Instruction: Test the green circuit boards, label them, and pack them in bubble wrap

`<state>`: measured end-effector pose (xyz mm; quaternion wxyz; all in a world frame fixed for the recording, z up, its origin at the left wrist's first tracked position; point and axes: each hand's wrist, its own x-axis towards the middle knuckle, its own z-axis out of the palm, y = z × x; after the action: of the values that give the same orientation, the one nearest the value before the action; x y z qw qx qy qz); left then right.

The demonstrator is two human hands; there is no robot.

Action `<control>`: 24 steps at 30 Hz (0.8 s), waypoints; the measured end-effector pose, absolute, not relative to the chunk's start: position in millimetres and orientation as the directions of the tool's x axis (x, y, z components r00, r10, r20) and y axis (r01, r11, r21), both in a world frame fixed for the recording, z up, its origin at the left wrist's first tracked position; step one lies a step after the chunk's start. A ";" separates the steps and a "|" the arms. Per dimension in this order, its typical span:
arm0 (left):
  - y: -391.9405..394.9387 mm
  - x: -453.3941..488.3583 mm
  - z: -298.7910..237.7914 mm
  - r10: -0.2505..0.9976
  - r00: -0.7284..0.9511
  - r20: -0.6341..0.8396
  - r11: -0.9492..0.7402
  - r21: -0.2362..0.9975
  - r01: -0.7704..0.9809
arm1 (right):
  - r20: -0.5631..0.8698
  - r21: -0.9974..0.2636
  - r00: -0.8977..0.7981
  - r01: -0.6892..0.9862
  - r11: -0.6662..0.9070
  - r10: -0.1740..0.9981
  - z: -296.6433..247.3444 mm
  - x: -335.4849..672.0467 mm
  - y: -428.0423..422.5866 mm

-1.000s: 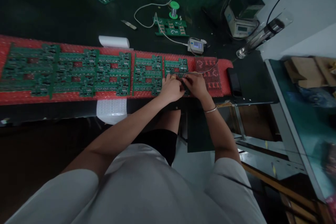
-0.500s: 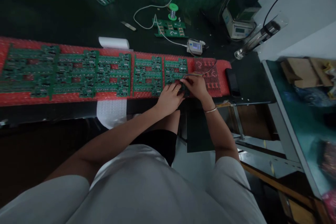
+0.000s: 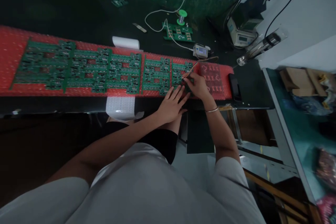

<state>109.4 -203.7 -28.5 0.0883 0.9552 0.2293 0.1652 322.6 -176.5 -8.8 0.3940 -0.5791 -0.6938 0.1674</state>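
Observation:
My left hand (image 3: 170, 107) rests palm down at the front edge of the rightmost populated green circuit board (image 3: 181, 67), its fingers spread and fingertips on or close to the board. My right hand (image 3: 198, 85) is over the same board's right side, thumb and fingers pinched together. A thin wire (image 3: 194, 64) runs into that pinch from beside a small white meter (image 3: 201, 51) with a lit screen; whatever tip is at its end is too small to make out. Both hands cover the board's lower right part. More populated boards (image 3: 124, 71) lie in a row leftward.
Red bubble wrap (image 3: 15, 89) lies under the boards and partly covers a panel at the right. Behind are a white roll (image 3: 126, 42), a solder spool (image 3: 181, 17) and another board (image 3: 178, 32). A phone (image 3: 235, 87) lies at the right end.
The view has shifted, so the boards appear farther right. My left fingers have spread and drawn slightly away from my right fingertips. My right hand stays pinched at the board.

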 end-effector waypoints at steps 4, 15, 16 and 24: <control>-214.7 70.2 -25.5 0.477 0.818 0.320 -0.877 0.231 0.421 | 0.360 -0.649 -0.062 0.700 0.297 0.931 -11.5 319.0 -170.4; -195.1 -56.6 -22.5 0.700 0.550 0.456 -0.713 0.405 0.572 | 0.338 -0.608 -0.120 0.730 0.314 0.934 -13.9 317.8 -169.3; -191.8 -67.4 -22.7 0.727 0.514 0.456 -0.685 0.429 0.589 | 0.333 -0.612 -0.109 0.731 0.303 0.937 -15.1 317.7 -169.2; -180.6 -125.7 -46.7 0.796 0.513 0.320 -0.596 0.559 0.576 | 0.425 -0.660 0.078 0.708 0.249 0.902 -34.2 310.7 -172.4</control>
<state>-125.7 -180.6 -46.7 0.1949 0.8478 0.4048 0.2819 310.7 -172.4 -34.2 0.4208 -0.6017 -0.6690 0.1151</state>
